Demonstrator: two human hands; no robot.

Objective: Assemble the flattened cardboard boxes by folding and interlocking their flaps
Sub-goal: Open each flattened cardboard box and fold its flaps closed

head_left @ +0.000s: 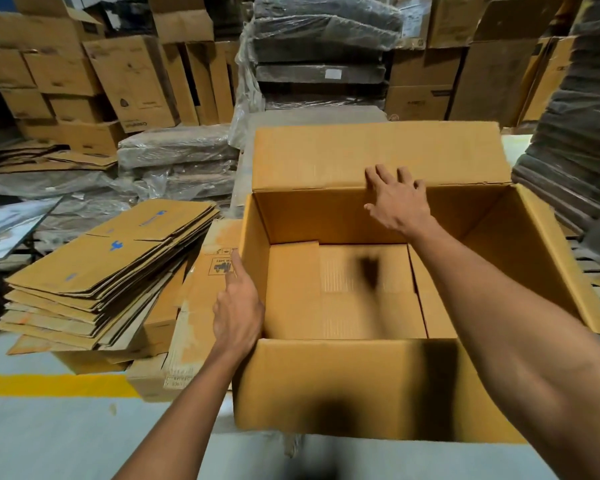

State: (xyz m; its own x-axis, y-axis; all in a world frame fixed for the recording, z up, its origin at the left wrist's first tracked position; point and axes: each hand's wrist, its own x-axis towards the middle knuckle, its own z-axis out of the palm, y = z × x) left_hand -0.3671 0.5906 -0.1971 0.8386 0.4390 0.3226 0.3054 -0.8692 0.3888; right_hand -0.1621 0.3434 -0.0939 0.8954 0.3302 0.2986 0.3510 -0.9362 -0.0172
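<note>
The box [361, 368] stands upright on the floor with its top open, right in front of the person. Its bottom flaps [343, 296] already lie folded flat inside. The right hand [395, 199] is open, with its fingers spread across the crease of the far flap [378, 154], probably to push that flap back and keep the opening square. The left hand [238, 306] lies against the box's left side, next to the side flap [201, 289] that hangs outward, and it seems to be steadying the wall. Its index finger points straight ahead, but the other fingers are hidden, so it is unclear whether the hand is gripping the rim. A stack of flat boxes [101, 271] waits just to the left, within easy reach.
</note>
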